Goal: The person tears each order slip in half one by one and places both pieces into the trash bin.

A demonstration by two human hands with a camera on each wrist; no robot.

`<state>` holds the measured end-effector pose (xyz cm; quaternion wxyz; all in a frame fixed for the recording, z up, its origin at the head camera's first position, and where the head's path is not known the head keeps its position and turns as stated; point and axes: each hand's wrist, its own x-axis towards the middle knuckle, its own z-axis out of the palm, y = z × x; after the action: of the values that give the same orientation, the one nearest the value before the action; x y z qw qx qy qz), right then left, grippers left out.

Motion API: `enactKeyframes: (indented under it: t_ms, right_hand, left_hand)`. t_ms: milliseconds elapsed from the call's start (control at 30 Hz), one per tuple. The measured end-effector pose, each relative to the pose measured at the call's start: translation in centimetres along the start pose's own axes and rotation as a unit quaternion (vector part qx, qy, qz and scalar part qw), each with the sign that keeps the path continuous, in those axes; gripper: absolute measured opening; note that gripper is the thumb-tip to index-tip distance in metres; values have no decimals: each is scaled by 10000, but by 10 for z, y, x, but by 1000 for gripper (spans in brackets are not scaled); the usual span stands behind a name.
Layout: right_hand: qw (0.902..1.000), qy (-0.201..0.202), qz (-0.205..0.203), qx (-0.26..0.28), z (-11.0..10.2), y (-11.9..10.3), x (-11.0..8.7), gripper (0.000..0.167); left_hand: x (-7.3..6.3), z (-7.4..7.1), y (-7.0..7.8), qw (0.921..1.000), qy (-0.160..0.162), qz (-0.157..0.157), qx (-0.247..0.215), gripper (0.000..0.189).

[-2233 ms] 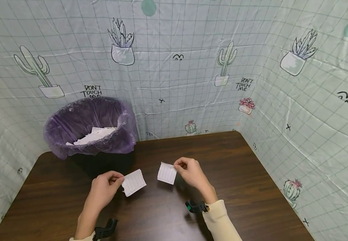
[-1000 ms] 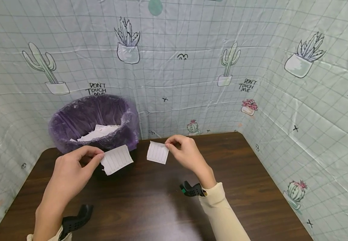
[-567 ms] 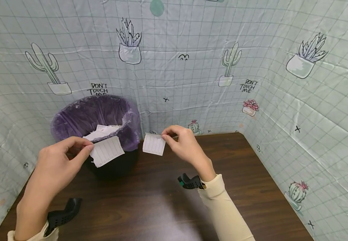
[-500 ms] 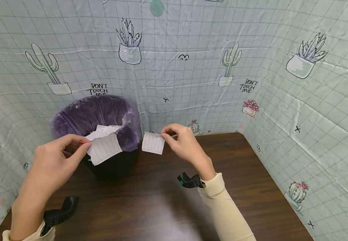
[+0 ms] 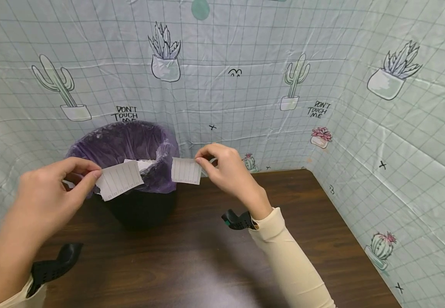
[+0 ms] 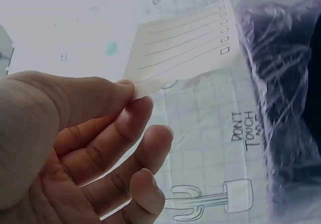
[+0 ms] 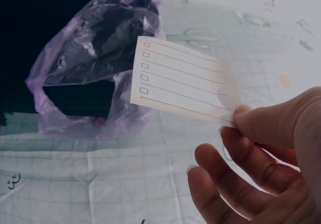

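Note:
Between thumb and index finger, my left hand [image 5: 49, 192] pinches a torn piece of lined paper [image 5: 120, 179] with checkbox marks along one edge. This piece hangs in front of the near rim of a black trash bin [image 5: 141, 209] lined with a purple bag [image 5: 160, 173]. My right hand [image 5: 226, 171] pinches a second piece of checklist paper [image 5: 186, 171] by its corner, just right of the bin. The wrist views show both pinches closely, on the left piece [image 6: 185, 43] and the right piece [image 7: 180, 78]. White papers [image 5: 145, 164] lie inside the bin, partly hidden by the left piece.
The bin stands at the back left of a dark wooden table [image 5: 191, 256]. A grid-patterned cloth [image 5: 237, 98] printed with cacti hangs behind and along the sides. Black wrist straps [image 5: 239, 219] sit on both forearms.
Both hands have risen and moved left with their paper pieces, from over the table toward the bin. The left piece now overlaps the bin's front rim; the right piece reaches its right edge.

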<state>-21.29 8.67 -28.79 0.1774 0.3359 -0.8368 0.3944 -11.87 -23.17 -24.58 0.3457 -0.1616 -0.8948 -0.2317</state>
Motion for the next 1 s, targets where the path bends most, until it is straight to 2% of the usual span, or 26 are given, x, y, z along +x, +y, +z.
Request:
enactKeyframes:
  t_ms: [100,400,500,733,867,1000]
  right_hand:
    - [9999,-46,-107,-57,-1,-4,6,9]
    - [9977,-30,-508,-440,-6,-12,25,9]
    - [9972,-39,-536,-525,-7,-16,30,9]
    - [9955,-146,-713,-615,-7,-30,44,10]
    - [9952,-109,-802,-558,-4,-35,52,10]
    - [9967,10,-732,-361,2,-36,57,11]
  left_hand:
    - [1,-6,-4,9999,-18,-10,114,11]
    - [1,-22,-12,9987,-91,-427,258,9]
    - [3,-25,-16,9983,-84,-448,366,9]
    - [13,-28,-30,9966,-119,-508,636,14]
    - [17,-27,-33,9936,-227,-593,934,16]
    - [21,-23,-34,9939,-218,-518,950,13]
